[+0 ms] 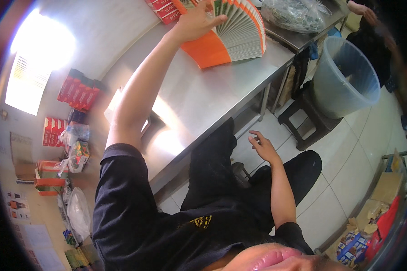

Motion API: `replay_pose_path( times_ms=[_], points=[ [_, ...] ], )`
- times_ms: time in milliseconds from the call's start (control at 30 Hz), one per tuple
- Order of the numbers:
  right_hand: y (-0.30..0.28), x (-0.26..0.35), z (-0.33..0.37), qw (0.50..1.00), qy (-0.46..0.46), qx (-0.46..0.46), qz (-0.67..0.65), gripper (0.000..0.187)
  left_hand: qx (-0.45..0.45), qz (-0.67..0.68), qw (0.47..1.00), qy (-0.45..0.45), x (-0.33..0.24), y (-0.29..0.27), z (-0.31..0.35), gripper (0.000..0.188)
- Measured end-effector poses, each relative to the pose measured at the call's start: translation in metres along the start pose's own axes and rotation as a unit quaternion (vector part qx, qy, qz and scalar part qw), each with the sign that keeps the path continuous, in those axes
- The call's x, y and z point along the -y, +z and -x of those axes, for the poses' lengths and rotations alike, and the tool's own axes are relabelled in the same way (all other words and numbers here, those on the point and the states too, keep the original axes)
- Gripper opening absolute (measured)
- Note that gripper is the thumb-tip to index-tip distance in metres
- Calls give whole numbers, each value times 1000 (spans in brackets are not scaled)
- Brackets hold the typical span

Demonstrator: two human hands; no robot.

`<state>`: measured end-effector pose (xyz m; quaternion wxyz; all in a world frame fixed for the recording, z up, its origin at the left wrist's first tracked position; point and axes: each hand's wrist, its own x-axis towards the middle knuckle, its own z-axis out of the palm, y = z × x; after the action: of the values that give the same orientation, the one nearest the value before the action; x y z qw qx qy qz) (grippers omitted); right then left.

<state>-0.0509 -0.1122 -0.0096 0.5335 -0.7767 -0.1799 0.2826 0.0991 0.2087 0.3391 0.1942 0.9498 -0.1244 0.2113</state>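
My left arm reaches over the metal table to a fanned-out stack of flat orange card pieces with pale edges. On its upper left part lies my left hand, the thumb stretched out to the right and the fingers apart. The top of the stack runs out of view. Down beside the table, over my lap, my right hand hangs in the air with loosely bent fingers, holding nothing.
Red boxes and clear plastic bags line the metal table along the wall. At the right, a translucent bucket stands on a dark stool. A bagged bundle lies on another table. Another person's hand shows at upper right.
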Motion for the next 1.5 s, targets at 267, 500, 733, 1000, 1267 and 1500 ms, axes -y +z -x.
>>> replay_pose_path(
  times_ms=[267, 500, 733, 1000, 1267, 1500],
  points=[
    [7, 6, -1, 998, 25, 28, 42, 60, 171, -149, 973, -40, -13, 17, -17, 98],
    [6, -5, -3, 997, 50, 29, 42, 62, 207, -272, 940, -12, -17, 29, -27, 86],
    [9, -9, -2, 997, 54, 24, 59, 60, 32, -208, 954, 213, 22, 31, -8, 85],
    [19, -11, -3, 998, 40, 29, 42, 55, 105, -33, 994, 14, 1, 27, -11, 87],
    [22, -17, -11, 996, 36, 43, 73, 63, -262, -168, 945, 99, 46, 35, -22, 74],
    [7, -4, 7, 996, 49, 10, 79, 69, -43, 26, 995, -89, 32, -19, 19, 50]
  ],
)
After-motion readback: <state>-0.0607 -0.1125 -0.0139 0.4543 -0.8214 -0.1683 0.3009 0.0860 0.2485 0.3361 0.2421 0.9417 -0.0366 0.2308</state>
